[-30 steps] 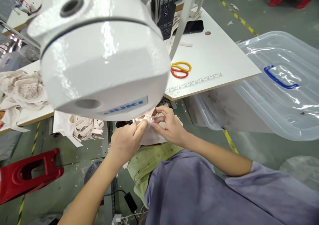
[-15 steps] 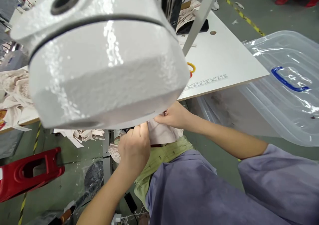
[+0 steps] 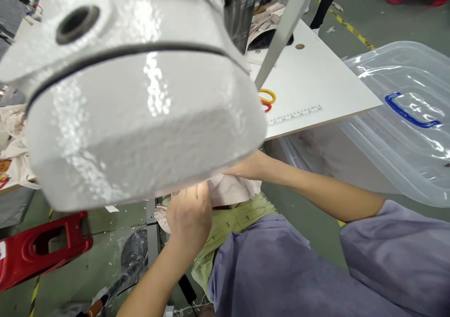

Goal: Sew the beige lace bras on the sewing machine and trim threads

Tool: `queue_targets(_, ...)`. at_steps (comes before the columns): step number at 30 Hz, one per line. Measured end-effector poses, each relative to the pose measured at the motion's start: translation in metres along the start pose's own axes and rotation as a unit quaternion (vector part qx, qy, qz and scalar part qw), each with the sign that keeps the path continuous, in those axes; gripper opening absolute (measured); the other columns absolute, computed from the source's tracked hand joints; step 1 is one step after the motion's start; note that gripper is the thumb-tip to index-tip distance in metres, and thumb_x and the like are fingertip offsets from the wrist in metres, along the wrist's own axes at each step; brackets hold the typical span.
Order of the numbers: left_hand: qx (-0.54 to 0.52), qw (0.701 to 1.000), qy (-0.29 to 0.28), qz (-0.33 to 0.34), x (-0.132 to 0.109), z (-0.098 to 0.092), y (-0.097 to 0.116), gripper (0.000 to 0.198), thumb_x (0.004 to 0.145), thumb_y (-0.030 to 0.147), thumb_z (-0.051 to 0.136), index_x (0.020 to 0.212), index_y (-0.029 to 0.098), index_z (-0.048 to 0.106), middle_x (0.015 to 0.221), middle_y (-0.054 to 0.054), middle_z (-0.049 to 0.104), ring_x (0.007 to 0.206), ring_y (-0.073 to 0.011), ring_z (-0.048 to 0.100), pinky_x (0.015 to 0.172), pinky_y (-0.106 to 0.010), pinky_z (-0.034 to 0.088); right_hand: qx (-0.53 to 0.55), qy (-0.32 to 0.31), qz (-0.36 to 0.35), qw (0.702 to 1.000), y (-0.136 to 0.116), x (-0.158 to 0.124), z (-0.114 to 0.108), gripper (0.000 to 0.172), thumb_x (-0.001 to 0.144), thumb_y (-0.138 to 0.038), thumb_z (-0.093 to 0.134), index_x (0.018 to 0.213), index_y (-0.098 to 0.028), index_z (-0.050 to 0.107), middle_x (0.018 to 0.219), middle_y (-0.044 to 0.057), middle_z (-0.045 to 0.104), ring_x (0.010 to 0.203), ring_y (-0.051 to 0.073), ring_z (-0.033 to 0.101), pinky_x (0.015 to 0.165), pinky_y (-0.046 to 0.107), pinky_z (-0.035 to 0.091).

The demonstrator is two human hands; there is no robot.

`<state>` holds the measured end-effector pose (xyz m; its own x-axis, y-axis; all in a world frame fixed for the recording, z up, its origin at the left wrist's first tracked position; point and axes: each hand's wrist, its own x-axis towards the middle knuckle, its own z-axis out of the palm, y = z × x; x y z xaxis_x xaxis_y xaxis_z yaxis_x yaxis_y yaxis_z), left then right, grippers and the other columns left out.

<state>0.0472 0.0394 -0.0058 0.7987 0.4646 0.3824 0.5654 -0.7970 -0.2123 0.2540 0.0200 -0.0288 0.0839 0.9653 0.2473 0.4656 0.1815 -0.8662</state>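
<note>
One pink cloth [image 3: 230,190] lies before the near edge of one counter [image 3: 326,80]; left hand [image 3: 190,214] curled against it, right hand [image 3: 248,166] mostly hidden, both grips unclear. One dark trouser leg [image 3: 327,1] shows more than before.

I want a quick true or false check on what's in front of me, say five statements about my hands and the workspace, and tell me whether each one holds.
1. Pale cloth shows between the left hand and the right hand. True.
2. The right hand's fingers are in plain sight. False: the sewing machine hides them.
3. The scissors have green handles. False: they are yellow and red.
4. Ruler markings show on the white table. True.
5. The clear box has a red handle. False: it is blue.
</note>
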Motion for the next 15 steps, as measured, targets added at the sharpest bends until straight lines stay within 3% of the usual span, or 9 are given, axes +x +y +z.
queue_targets(6, -0.012, 1.000, -0.006, 0.001, -0.0007, -0.0008, -0.0011, 0.023, 0.086, 0.006, 0.052, 0.102, 0.017, 0.065, 0.049, 0.004, 0.044, 0.043, -0.0135, 0.037, 0.046, -0.031, 0.016, -0.005, -0.005, 0.001, 1.000, 0.0014, -0.0024, -0.0024, 0.030, 0.080, -0.020, 0.062, 0.108, -0.023, 0.075, 0.131, 0.003, 0.068, 0.110, 0.024, 0.069, 0.097, 0.041, 0.057)
queue_targets(11, 0.003, 1.000, -0.009, -0.023, -0.0061, 0.0000, -0.0055, 0.027, 0.089, 0.007, 0.050, 0.108, 0.017, 0.065, 0.048, 0.004, 0.045, 0.043, -0.0136, 0.039, 0.046, -0.031, 0.017, 0.022, -0.006, 0.004, 1.000, -0.0010, -0.0023, 0.0032, 0.033, 0.081, -0.022, 0.062, 0.112, -0.022, 0.074, 0.137, 0.005, 0.065, 0.124, 0.026, 0.062, 0.098, 0.039, 0.057)
queue_targets(15, -0.019, 0.999, -0.011, -0.028, -0.0053, 0.0015, -0.0026, 0.029, 0.090, 0.010, 0.049, 0.112, 0.017, 0.066, 0.049, 0.004, 0.048, 0.044, -0.0134, 0.041, 0.046, -0.031, 0.018, 0.014, -0.009, 0.022, 1.000, 0.0004, -0.0045, -0.0008, 0.032, 0.082, -0.024, 0.063, 0.111, -0.021, 0.074, 0.135, 0.006, 0.065, 0.110, 0.025, 0.068, 0.095, 0.042, 0.058)
